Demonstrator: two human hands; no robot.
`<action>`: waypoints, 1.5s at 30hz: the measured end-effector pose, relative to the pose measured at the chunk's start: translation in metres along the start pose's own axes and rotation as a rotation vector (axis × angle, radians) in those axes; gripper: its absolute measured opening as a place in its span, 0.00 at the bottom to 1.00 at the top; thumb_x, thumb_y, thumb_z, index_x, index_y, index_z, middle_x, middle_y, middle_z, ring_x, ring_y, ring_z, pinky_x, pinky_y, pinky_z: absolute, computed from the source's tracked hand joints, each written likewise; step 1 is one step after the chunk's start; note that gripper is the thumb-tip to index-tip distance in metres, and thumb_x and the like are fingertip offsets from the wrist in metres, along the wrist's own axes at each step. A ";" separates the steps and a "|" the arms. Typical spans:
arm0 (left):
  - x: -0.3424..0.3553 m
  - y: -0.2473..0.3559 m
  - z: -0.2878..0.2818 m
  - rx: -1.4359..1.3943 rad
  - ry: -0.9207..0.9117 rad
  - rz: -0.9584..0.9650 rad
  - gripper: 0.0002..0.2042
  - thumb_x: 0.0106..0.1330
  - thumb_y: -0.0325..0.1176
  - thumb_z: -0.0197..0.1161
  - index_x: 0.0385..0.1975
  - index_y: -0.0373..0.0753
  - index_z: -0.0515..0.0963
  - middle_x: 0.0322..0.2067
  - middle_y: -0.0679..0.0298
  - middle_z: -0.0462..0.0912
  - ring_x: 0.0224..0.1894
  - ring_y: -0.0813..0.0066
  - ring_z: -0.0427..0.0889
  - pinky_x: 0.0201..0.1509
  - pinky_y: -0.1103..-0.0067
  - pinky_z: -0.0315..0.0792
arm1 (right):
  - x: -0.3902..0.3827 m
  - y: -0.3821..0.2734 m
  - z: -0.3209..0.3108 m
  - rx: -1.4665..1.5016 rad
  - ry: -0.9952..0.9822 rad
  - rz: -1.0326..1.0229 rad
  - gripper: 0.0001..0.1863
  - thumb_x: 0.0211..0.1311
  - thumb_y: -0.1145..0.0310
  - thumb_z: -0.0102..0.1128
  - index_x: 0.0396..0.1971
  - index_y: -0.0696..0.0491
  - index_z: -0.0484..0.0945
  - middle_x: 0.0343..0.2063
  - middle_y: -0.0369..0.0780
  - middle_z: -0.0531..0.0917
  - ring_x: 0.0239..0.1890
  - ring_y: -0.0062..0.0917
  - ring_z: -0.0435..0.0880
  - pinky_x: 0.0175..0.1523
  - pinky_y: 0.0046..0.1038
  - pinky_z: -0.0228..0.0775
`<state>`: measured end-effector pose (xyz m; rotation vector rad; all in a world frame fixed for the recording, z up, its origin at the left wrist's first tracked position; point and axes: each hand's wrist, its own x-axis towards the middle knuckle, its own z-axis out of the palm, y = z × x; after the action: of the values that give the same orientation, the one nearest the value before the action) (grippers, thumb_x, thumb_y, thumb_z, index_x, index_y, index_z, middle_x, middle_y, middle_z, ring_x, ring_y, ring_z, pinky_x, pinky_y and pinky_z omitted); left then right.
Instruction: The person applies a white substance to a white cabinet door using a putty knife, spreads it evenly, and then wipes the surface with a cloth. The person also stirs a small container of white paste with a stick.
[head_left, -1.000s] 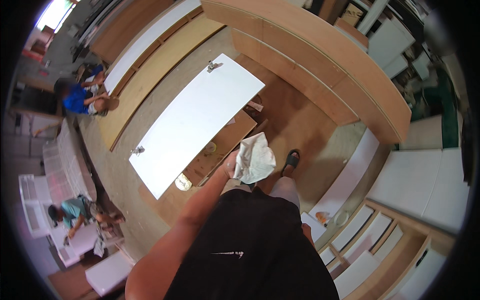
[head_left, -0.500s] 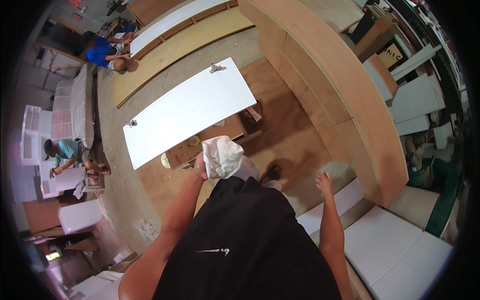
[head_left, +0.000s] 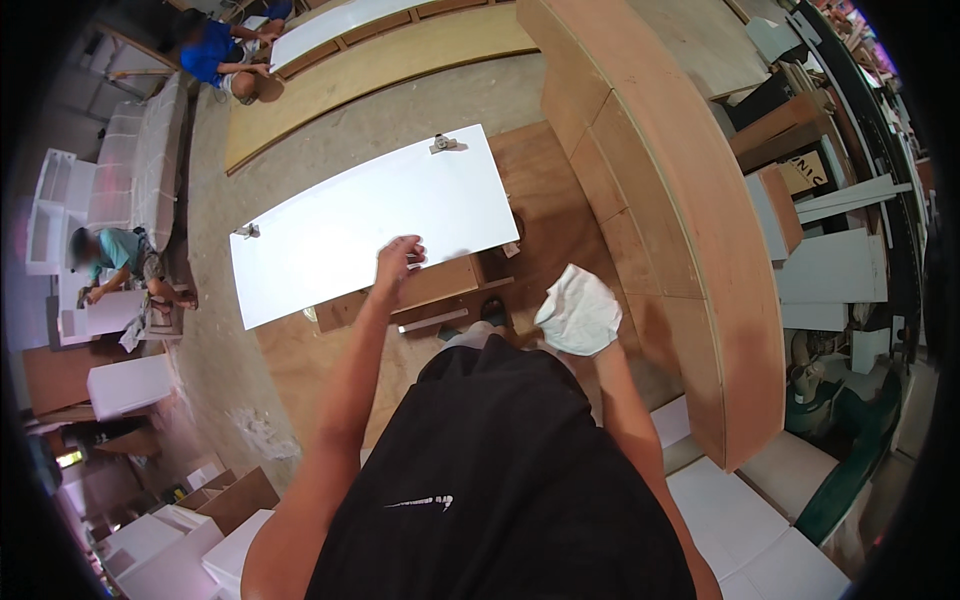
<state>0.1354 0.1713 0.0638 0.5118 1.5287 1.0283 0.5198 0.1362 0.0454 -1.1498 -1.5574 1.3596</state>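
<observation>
A crumpled white cloth (head_left: 580, 308) is in my right hand (head_left: 606, 351), which it covers almost wholly. My right arm holds it out over the plywood, apart from the panel. My left hand (head_left: 400, 262) is empty, fingers loosely bent and apart, at the near edge of a glossy white door panel (head_left: 350, 220); whether it touches the panel I cannot tell. Two metal hinges (head_left: 443, 145) sit along the panel's far edge, one near each end. The panel rests on a brown wooden drawer-like box (head_left: 440, 283), which shows partly beneath it.
A tall wooden cabinet carcass (head_left: 665, 200) stands along my right. White boards (head_left: 730, 510) lie at lower right. A person in blue (head_left: 210, 52) crouches at far left by a long cabinet; another in teal (head_left: 120, 252) sits at left. A plywood sheet (head_left: 560, 180) covers the floor.
The cloth has passed from my left hand to my right. My left hand has moved up to the panel's near edge, and my right hand has come forward and inward.
</observation>
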 end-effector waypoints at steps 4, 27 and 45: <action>0.092 -0.012 -0.050 0.456 0.215 0.164 0.18 0.67 0.42 0.61 0.48 0.35 0.80 0.40 0.60 0.82 0.40 0.69 0.82 0.44 0.73 0.75 | 0.018 0.100 -0.033 0.915 0.024 0.415 0.27 0.71 0.46 0.43 0.57 0.48 0.75 0.55 0.39 0.80 0.58 0.38 0.78 0.66 0.41 0.68; 0.146 0.009 -0.018 0.989 0.597 -0.470 0.70 0.38 0.64 0.80 0.76 0.47 0.36 0.73 0.37 0.26 0.73 0.22 0.32 0.61 0.27 0.52 | 0.239 0.127 0.067 0.304 0.134 0.567 0.19 0.64 0.61 0.67 0.47 0.60 0.78 0.43 0.41 0.84 0.43 0.25 0.82 0.50 0.27 0.73; 0.155 -0.017 -0.025 0.940 0.605 -0.464 0.75 0.35 0.70 0.77 0.76 0.48 0.28 0.73 0.39 0.17 0.72 0.25 0.17 0.63 0.26 0.30 | 0.423 0.133 0.123 -0.298 0.387 0.157 0.21 0.54 0.58 0.72 0.24 0.62 0.75 0.25 0.49 0.79 0.29 0.44 0.77 0.37 0.41 0.68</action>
<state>0.0788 0.2769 -0.0387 0.4472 2.5184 0.0246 0.2932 0.5045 -0.1113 -1.6385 -1.4349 0.9416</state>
